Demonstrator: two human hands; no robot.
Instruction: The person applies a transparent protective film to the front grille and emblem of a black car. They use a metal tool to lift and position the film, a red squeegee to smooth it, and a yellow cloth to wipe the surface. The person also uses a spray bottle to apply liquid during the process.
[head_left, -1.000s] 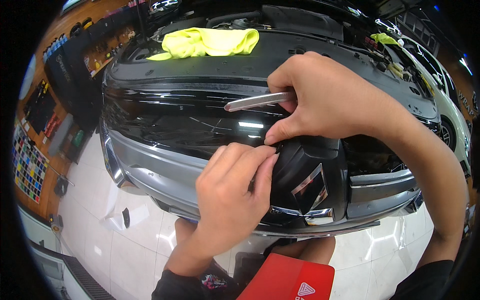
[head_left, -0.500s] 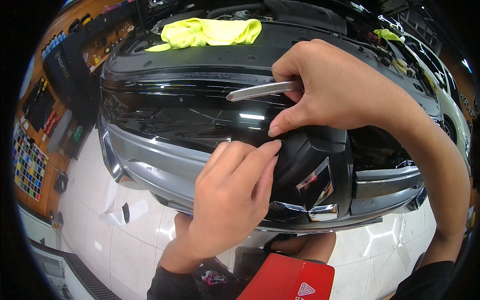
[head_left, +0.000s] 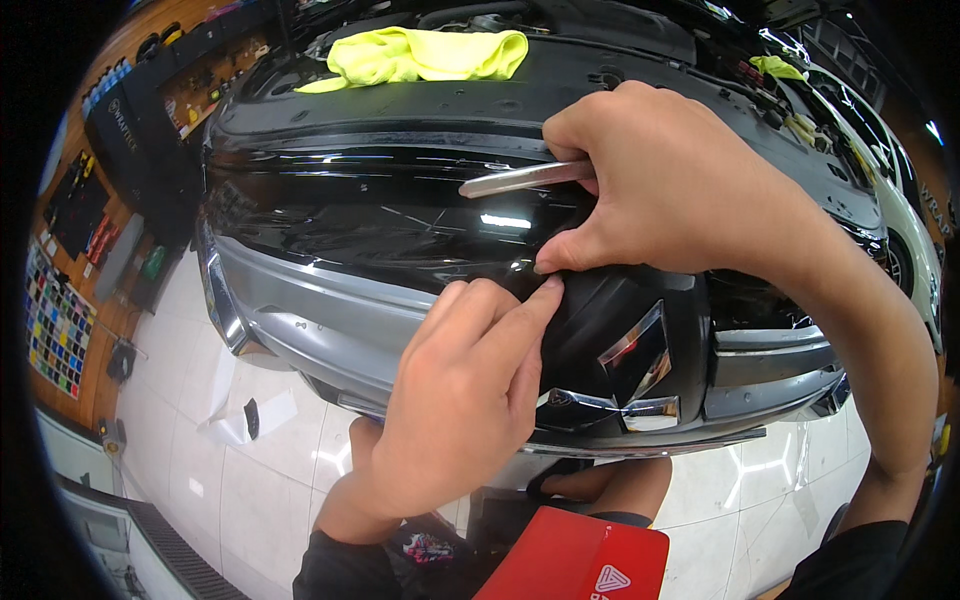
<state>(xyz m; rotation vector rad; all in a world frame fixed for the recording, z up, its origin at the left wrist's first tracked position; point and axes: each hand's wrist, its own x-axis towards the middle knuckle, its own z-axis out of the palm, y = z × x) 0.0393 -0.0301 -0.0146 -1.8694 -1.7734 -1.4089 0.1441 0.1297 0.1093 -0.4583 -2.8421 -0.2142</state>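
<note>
Over the front of a car, my right hand (head_left: 665, 185) keeps a slim metal craft knife (head_left: 522, 179) tucked in its curled fingers, the tip pointing left. Its thumb presses down at the edge of the glossy black panel (head_left: 340, 215). Just below that thumb, my left hand (head_left: 465, 385) has its fingers curled and its index fingertip against the same edge. Whatever lies between its finger and thumb is too small to make out. Right beside the fingertips is a raised black centre piece (head_left: 590, 305) with a chrome emblem (head_left: 635, 360).
A yellow-green cloth (head_left: 430, 55) lies on the black cover (head_left: 300, 110) behind the panel. Silver trim (head_left: 340, 300) runs below it. A red box-like object (head_left: 585, 560) is at my lap. White backing paper (head_left: 270, 415) with a dark scrap lies on the tiled floor. A white car (head_left: 895, 185) stands right.
My left index fingertip has shifted slightly up toward the right thumb. The right hand stays nearly in place with the craft knife, and the view has tilted a little.
</note>
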